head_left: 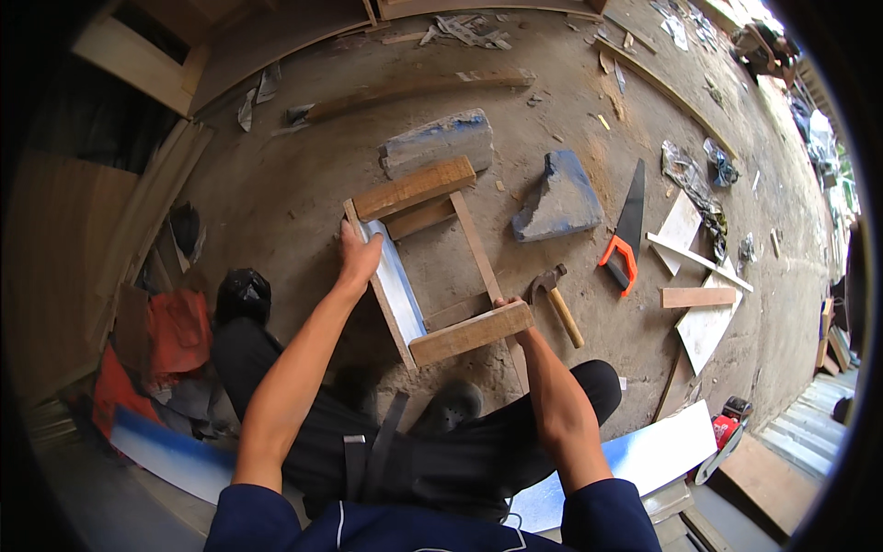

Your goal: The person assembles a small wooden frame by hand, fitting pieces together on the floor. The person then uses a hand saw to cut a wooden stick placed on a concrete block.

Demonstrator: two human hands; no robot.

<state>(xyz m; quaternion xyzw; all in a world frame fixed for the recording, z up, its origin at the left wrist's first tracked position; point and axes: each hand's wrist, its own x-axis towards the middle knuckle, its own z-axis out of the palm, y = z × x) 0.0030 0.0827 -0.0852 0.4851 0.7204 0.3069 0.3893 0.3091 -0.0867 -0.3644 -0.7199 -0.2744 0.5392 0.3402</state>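
"Hands first: what do they hold?"

"The left hand (359,256) pinches the left board (379,293) of a wooden frame (418,188), its thumb over the blue-and-white inner face, its other fingers hidden behind. The right hand (521,317) is at the frame's near rail (469,334), which covers most of it; I can't tell whether it grips."

"Where's the frame?"

"Ahead of the knees (596,388), short of two concrete blocks (440,147). Whether it touches the ground (303,189) is unclear."

"Anything else obscured?"

"One shoe (356,388), mostly lost in shadow."
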